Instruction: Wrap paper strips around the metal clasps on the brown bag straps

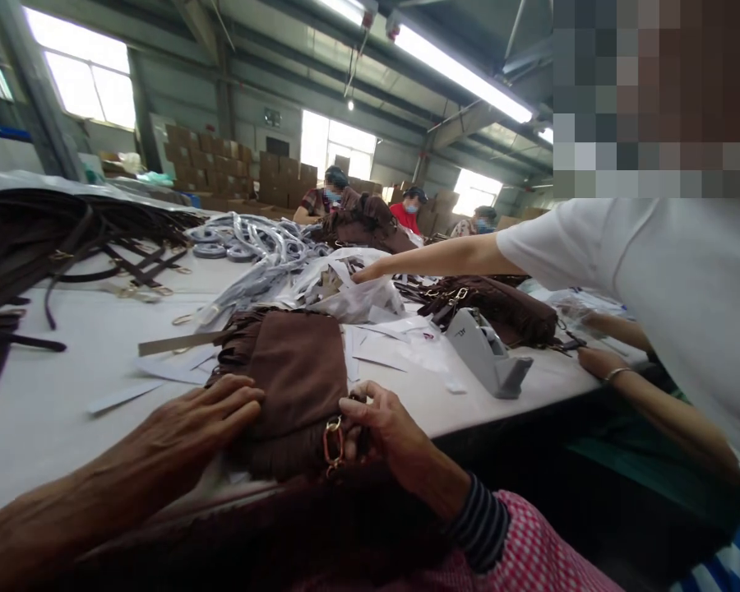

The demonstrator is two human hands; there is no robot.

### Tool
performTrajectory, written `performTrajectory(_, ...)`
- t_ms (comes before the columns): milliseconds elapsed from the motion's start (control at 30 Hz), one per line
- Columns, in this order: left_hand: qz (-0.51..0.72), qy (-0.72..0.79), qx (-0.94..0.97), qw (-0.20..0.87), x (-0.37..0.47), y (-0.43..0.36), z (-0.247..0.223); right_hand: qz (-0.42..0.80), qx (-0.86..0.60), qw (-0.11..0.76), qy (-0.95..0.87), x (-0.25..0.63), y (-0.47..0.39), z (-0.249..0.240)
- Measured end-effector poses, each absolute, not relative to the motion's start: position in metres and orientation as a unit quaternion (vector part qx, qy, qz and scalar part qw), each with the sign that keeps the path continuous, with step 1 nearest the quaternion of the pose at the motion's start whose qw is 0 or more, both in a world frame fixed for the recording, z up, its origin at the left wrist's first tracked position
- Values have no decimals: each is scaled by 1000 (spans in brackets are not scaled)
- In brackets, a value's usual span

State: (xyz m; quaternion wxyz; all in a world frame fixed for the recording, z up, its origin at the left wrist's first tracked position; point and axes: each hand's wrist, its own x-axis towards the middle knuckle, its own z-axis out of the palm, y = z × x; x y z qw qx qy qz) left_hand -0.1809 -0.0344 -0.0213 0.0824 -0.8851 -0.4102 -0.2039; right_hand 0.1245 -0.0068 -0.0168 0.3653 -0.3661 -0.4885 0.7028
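A dark brown fringed handbag [299,370] lies at the table's near edge, flap side up, its fringe spilling out on the left. My left hand [201,423] rests on the bag's left side with fingers stretched out flat. At the lower right corner, my right hand [398,427] pinches the edge of the bag between thumb and fingers. Just beside those fingertips hangs a gold metal clasp [333,444]. The bag's underside and whatever sits under my right fingers are hidden.
Brown straps [67,238] with buckles are heaped at left. Wrapped grey straps [252,247] lie behind the bag. A co-worker's arm [450,253] reaches from the right into a clear plastic bag [370,300]. A grey tape dispenser [487,353] and another brown bag [499,308] stand right.
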Motion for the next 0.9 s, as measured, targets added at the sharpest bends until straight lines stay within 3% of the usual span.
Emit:
performTrajectory(133,-210,-528,-823,-9,-186,-46,5,720,-391,329,-469,120,-2,-11)
performTrajectory(267,-237,-634,-703,-216,-195,-37,20,755,-418,287,-415,113,5,-7)
performTrajectory(333,-250,-655,-661,-268,-196,-26,18,752,-407,290,-430,106,6,-6)
performTrajectory(533,-362,-650,-582,-328,-187,0,-5,664,-326,346,-577,89,-1,3)
performTrajectory(667,-464,-607,-533,-364,-180,-3,5,624,-262,391,-624,85,-12,14)
performTrajectory(800,-492,-564,-580,-321,-177,9,24,613,-264,435,-605,79,-26,17)
performTrajectory(900,-454,-559,-636,-277,-176,33,26,684,-317,386,-531,74,-28,10)
